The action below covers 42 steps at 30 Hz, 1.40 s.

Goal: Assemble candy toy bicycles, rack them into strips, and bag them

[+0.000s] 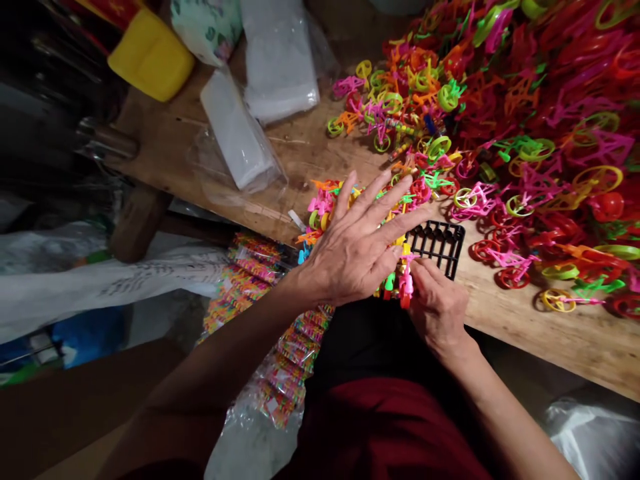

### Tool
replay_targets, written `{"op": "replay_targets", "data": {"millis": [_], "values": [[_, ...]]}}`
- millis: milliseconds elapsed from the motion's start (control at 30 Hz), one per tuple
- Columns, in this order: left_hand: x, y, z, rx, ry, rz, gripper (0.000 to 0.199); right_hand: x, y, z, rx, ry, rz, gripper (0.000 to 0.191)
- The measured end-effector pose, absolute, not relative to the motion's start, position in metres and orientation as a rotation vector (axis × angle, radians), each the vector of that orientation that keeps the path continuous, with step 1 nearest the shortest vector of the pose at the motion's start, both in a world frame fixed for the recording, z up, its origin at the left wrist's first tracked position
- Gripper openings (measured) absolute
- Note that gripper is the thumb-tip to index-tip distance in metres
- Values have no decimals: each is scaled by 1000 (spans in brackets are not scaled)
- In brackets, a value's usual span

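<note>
Plastic toys (407, 280) by black rack (434, 245) — left hand (357, 247) flat over them, grip wide; right hand (440, 303) curled, grip contents unclear.

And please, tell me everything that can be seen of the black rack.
The black rack looks like plastic: a frame with a rounded corner, thin crossing bars and open gaps. It appears to lie flat on the wooden table. The left hand and colourful toys hide its left end; contact with the right hand is unclear.
</note>
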<state>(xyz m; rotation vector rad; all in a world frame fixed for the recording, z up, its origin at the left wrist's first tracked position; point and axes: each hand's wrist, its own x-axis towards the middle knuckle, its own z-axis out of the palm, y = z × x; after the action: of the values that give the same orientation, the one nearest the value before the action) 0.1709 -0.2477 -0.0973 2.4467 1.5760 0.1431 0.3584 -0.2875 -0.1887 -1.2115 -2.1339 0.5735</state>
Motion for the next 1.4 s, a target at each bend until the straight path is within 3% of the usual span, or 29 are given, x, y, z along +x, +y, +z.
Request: {"op": "replay_targets", "data": {"millis": [233,567,800,1067,1267,1400], "values": [[174,-248,-103,2444,1561,139,55,362,-277,-183,-1187,-2334,608,26],[184,-257,-84,2599,1541,87,86,365,-273,-188,-1236,-2334,740,21],[185,-258,-102,2659,1530,30,52,358,-278,-190,-1246,-2329,696,27],[186,-257,-106,2644,1550,57,43,355,-271,-171,-1346,-2517,866,25],[181,-247,-110,2620,1497,180,55,358,-274,-156,-1326,-2565,865,35],[182,-247,-104,2625,1453,160,53,388,-288,-166,-1204,-2186,707,39]]}}
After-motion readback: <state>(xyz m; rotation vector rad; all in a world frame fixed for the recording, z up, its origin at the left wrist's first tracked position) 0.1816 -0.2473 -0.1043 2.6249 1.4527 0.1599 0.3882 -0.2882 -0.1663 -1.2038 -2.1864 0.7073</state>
